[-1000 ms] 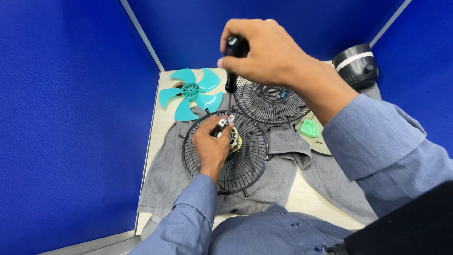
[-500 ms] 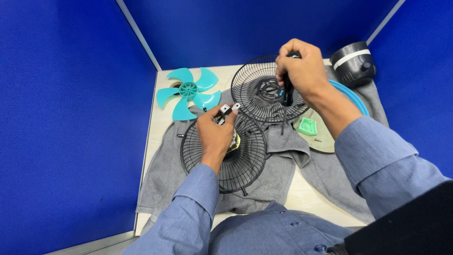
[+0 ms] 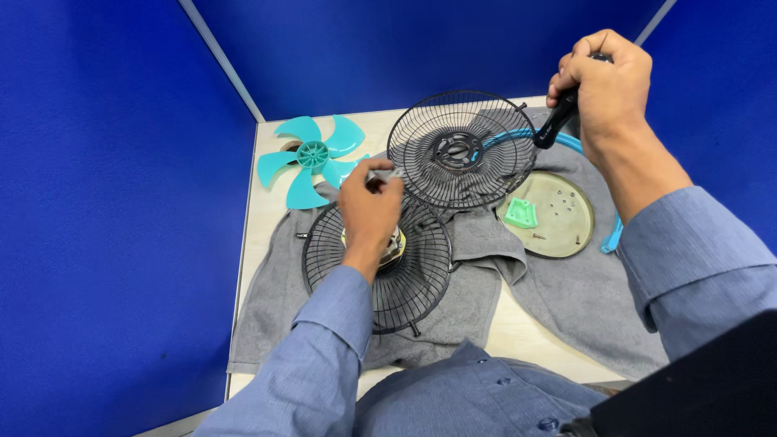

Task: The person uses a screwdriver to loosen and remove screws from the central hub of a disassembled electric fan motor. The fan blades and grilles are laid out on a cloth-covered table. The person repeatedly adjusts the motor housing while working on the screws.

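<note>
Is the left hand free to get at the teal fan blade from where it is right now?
Probably yes. The left hand rests on the lower black grille, and the teal fan blade lies just beyond it with nothing between, though its fingers pinch a small grey part.

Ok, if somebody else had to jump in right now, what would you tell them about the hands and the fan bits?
Left hand: rests on the lower black wire guard, pinching a small grey part near its top edge.
Right hand: closed round a black handle, raised beside the second wire guard.
Things: both guards lie on a grey cloth; the teal fan blade sits apart on the table; a round pale green plate with loose screws lies to the right.
Done: fan is apart in pieces.
Left: nothing is joined together yet.
</note>
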